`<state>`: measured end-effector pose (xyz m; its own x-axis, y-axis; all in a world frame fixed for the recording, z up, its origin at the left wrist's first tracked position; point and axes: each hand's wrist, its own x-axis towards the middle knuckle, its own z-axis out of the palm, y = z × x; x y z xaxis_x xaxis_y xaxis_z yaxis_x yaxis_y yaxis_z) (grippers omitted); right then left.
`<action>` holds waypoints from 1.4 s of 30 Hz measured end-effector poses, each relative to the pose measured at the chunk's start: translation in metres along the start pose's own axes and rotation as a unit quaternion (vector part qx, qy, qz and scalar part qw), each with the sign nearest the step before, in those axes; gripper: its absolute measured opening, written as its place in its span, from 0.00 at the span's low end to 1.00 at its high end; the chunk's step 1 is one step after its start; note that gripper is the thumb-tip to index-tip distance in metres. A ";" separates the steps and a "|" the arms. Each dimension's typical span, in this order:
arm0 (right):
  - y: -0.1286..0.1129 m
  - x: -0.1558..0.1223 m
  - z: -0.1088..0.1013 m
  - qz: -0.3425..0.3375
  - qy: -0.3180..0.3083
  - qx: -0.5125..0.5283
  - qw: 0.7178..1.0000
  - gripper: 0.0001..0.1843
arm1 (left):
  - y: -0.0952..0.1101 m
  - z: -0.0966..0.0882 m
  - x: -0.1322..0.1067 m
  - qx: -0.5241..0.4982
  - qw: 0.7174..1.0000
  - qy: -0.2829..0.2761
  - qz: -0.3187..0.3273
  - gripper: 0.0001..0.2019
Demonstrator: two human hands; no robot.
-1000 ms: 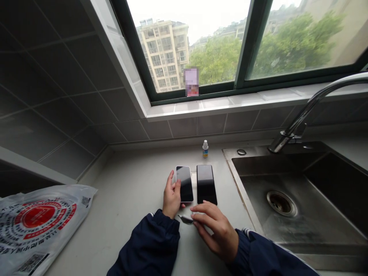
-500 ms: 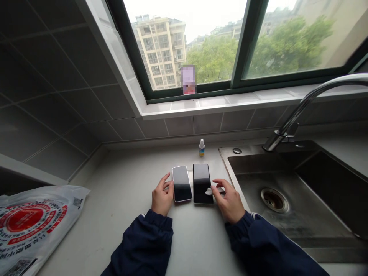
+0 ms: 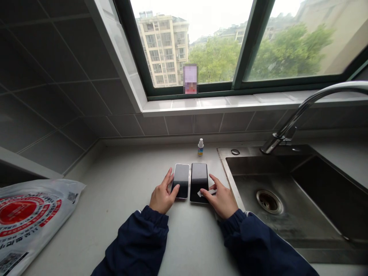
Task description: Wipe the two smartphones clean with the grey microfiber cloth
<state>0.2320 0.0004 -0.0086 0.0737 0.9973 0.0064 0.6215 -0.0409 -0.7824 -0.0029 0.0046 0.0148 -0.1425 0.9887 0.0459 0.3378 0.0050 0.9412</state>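
Observation:
Two dark-screened phones lie side by side, screens up, on the pale counter. My left hand (image 3: 163, 194) holds the left edge of the white-edged phone (image 3: 181, 175), its thumb over the screen and its fingers along the side. At the right edge of the black phone (image 3: 199, 176) is my right hand (image 3: 223, 196). Its thumb rests over the lower screen, and a small white wipe (image 3: 200, 194) pokes out from under it. The rest of the wipe is hidden by the fingers. Behind the phones a small white-capped bottle (image 3: 200, 147) stands upright.
A steel sink (image 3: 230, 174) with a curved faucet (image 3: 299, 109) lies to the right. At the left is a white plastic bag (image 3: 61, 207) with red print. A tiled wall (image 3: 178, 124) and a window (image 3: 218, 86) rise behind the counter (image 3: 126, 180).
The white-edged phone has turned slightly and now lies straighter beside the black one. My left thumb has moved onto its screen. My right hand has shifted a little left over the black phone.

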 end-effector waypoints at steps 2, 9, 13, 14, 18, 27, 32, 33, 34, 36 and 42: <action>0.001 0.003 0.001 0.013 -0.003 0.015 1.000 0.40 | 0.003 0.001 -0.002 -0.026 1.000 0.003 -0.001 0.38; 0.004 0.012 0.003 0.027 -0.033 0.119 0.992 0.45 | 0.001 0.007 -0.005 -0.021 1.000 0.008 -0.009 0.36; 0.004 0.014 0.005 0.016 -0.055 0.186 0.981 0.41 | -0.007 0.010 -0.005 -0.058 0.997 0.042 -0.028 0.32; 0.004 0.014 0.005 0.015 -0.057 0.197 0.979 0.40 | -0.009 0.011 -0.006 -0.086 0.994 0.045 -0.039 0.32; 0.004 0.013 0.006 0.016 -0.058 0.231 0.971 0.39 | -0.013 0.014 -0.008 -0.101 0.992 0.026 -0.067 0.32; 0.020 0.017 0.008 0.048 -0.049 0.298 0.952 0.42 | -0.007 0.016 -0.010 -0.035 0.996 0.081 0.028 0.19; 0.024 0.017 0.004 0.070 -0.075 0.352 0.930 0.44 | 0.002 0.020 -0.021 -0.137 0.989 0.033 0.041 0.18; 0.022 0.016 0.003 0.070 -0.086 0.365 0.925 0.44 | 0.003 0.022 -0.024 -0.177 0.984 0.009 0.021 0.20; 0.020 0.014 0.003 0.069 -0.100 0.377 0.918 0.43 | 0.003 0.023 -0.026 -0.215 0.976 -0.016 -0.002 0.21; 0.013 0.009 0.003 0.064 -0.130 0.398 0.906 0.42 | 0.003 0.027 -0.030 -0.283 0.957 -0.053 -0.044 0.23; -0.002 -0.010 0.014 0.052 -0.209 0.434 0.875 0.38 | -0.002 0.041 -0.041 -0.463 0.879 -0.093 -0.065 0.35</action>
<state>0.2188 -0.0085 -0.0161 -0.3094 0.9340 -0.1784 -0.2108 -0.2503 -0.9449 0.0405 -0.0302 -0.0030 0.0600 0.9966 -0.0569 -0.5851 0.0813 0.8069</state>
